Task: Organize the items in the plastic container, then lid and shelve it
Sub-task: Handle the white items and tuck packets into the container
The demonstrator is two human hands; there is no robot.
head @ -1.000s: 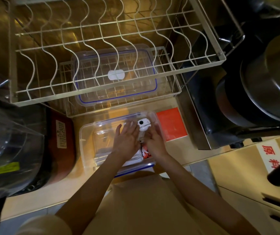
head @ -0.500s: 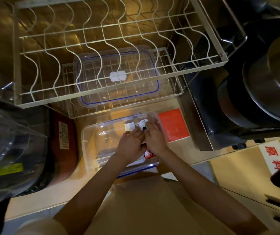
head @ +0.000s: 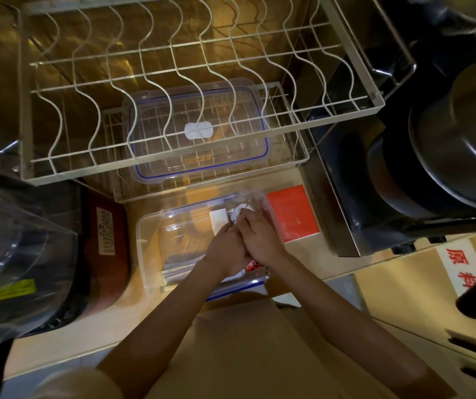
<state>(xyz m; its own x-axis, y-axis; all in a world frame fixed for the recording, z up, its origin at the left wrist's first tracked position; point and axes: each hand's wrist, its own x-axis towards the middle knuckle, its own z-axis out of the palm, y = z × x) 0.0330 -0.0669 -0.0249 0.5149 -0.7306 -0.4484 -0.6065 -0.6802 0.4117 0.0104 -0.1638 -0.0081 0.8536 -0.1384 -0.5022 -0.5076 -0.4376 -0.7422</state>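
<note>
A clear plastic container [head: 150,240] sits on the counter in front of me. Both hands are inside its right half, side by side and touching. My right hand [head: 260,237] has its fingers closed over a small white round item [head: 239,210] near the far wall. My left hand [head: 225,250] lies against it, fingers bent toward the same spot; its grip is hidden. A white flat card [head: 218,221] lies beside them and a red-and-white packet [head: 255,266] shows under my wrists. The clear lid [head: 199,156] with a blue seal rests on the lower wire shelf.
A white wire dish rack [head: 173,67] hangs over the lid and the counter's back. A red pad [head: 291,213] lies right of the container. A dark red appliance [head: 107,240] and a clear jug [head: 15,240] stand left, black pots [head: 447,156] right, cardboard boxes [head: 432,298] lower right.
Both hands have moved toward the far right corner of the container and closed together over the white round item, which was in plain sight a second ago.
</note>
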